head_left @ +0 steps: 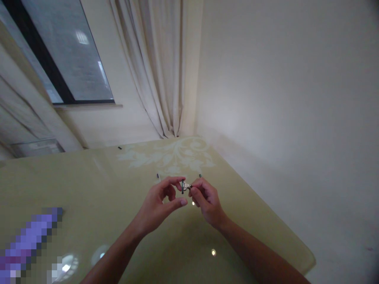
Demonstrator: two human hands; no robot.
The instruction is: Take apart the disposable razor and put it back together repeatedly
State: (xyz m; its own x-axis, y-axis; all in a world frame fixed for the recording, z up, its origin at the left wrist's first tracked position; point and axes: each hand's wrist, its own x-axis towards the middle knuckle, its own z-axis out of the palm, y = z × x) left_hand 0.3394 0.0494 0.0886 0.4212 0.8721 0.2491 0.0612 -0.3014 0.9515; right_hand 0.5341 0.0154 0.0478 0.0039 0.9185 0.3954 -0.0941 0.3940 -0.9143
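Pinched between the thumb and fingers of my right hand [208,200] is a small black-and-silver piece [186,186]. It has a dark upright bar at its left end and narrows toward my right fingertips. Its exact kind is too small to make out. My left hand [161,203] is beside it with thumb and fingers apart. The left index fingertip is at the top of the dark bar, perhaps touching it, while the left thumb is held clear below. Behind the hands, a small dark item with a pale strip [158,176] and another small dark item [200,176] lie on the table.
The pale green glossy table [97,185] has a white floral pattern and reflects lights. A small black piece [120,148] lies near its far edge. A blurred purple object [32,236] is at left. Curtains [162,59], a window [85,51] and a wall [281,98] border the table.
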